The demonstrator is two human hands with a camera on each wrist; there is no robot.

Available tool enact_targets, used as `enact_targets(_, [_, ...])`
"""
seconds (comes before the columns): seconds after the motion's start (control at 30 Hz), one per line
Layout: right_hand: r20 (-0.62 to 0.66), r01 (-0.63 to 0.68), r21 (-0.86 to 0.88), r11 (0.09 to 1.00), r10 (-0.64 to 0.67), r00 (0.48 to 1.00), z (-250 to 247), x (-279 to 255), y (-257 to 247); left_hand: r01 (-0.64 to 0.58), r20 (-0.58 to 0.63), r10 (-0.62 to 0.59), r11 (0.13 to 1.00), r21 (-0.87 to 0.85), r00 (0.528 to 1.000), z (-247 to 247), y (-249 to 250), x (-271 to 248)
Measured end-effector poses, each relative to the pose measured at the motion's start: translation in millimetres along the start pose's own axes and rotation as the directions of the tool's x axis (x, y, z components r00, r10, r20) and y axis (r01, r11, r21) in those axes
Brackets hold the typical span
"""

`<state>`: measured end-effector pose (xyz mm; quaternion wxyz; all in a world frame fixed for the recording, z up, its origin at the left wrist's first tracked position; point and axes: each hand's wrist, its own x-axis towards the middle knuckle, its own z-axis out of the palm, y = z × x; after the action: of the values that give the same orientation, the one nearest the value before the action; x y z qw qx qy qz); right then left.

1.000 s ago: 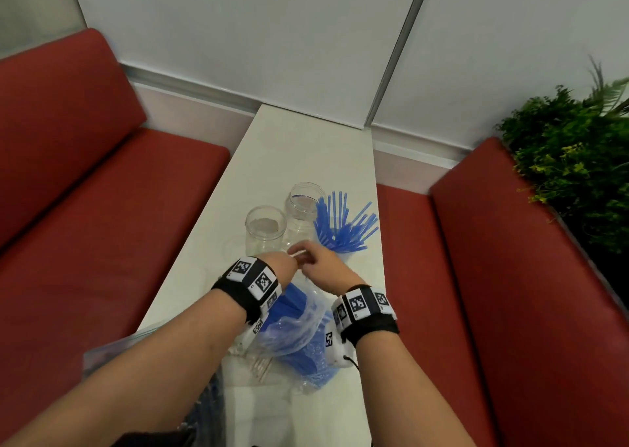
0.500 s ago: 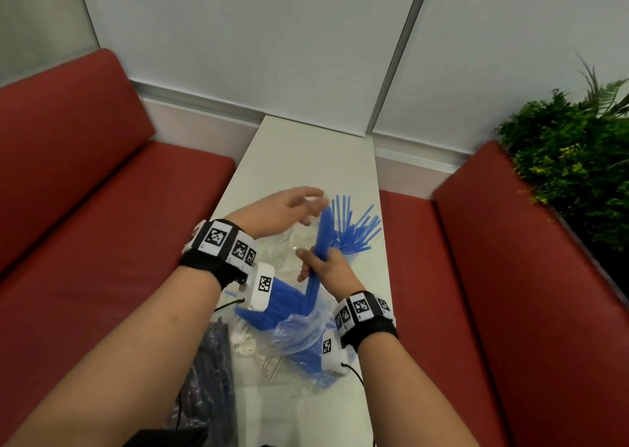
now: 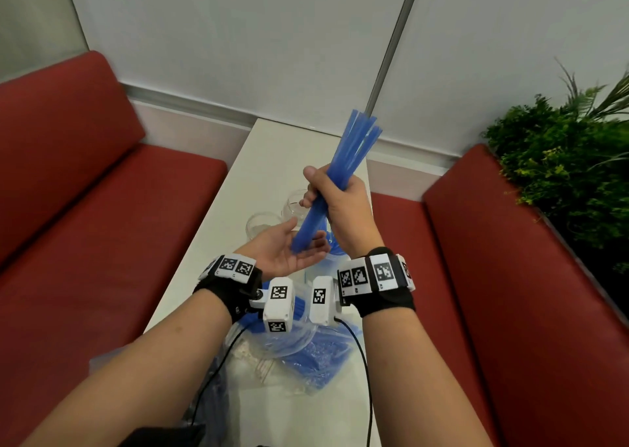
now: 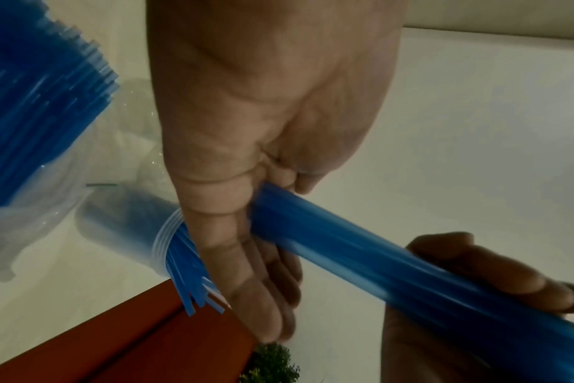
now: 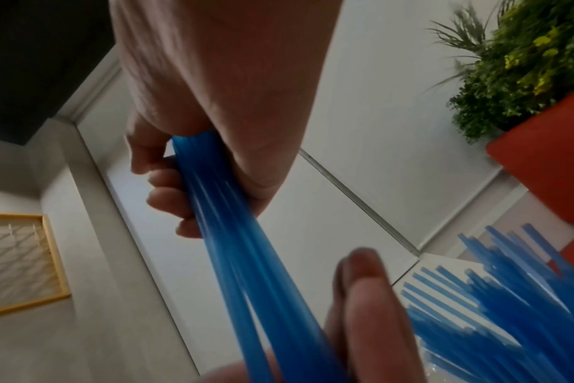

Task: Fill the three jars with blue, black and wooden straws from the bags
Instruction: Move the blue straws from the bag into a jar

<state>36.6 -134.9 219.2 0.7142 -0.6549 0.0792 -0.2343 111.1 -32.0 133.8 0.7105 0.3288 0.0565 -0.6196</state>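
My right hand (image 3: 335, 196) grips a bundle of blue straws (image 3: 343, 160) in its fist, held up above the white table (image 3: 272, 160) and tilted to the right. The left hand (image 3: 289, 252) lies palm up below it, fingers straight, with the bundle's lower ends (image 4: 311, 228) resting on the palm. Two clear empty jars (image 3: 262, 223) (image 3: 296, 205) stand behind the hands. A third jar (image 4: 141, 228) with blue straws in it shows in the left wrist view, beside the left hand. The clear bag of blue straws (image 3: 316, 354) lies under my wrists.
A dark bag of black straws (image 3: 211, 395) lies at the table's near left. Red benches (image 3: 102, 242) (image 3: 493, 293) flank the narrow table. A green plant (image 3: 561, 160) stands at the right. The wall closes the far end.
My right hand has lifted the blue bundle out of the bag and high above the jars. The left hand left the jar and turned palm up beneath the bundle's ends.
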Motion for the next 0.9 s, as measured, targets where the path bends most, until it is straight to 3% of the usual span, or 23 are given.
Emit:
enact_targets(0.2, [0.025,0.026,0.112,0.993,-0.029,0.999,-2.7,-1.7,-9.1,0.077,-0.105,-0.072,0.996,0.044,0.992,0.9,-1.8,-0.3])
enact_targets(0.43, [0.197,-0.014,0.159,0.987,-0.018,0.98,-0.6,-1.7,-13.1,0.239,0.034,-0.243,0.966,0.095,0.969,-4.1,-2.8,-2.0])
enact_targets(0.63, [0.217,-0.034,0.108,0.994,0.01,0.976,3.8,-3.0,-6.8,0.242,0.034,-0.246,0.966,0.092,0.969,-5.8,-9.3,-1.5])
enact_targets(0.9, [0.167,-0.046,0.077,0.996,0.032,0.985,0.9,2.7,0.1,0.231,-0.066,-0.227,0.972,0.049,0.972,-14.0,-10.4,5.5])
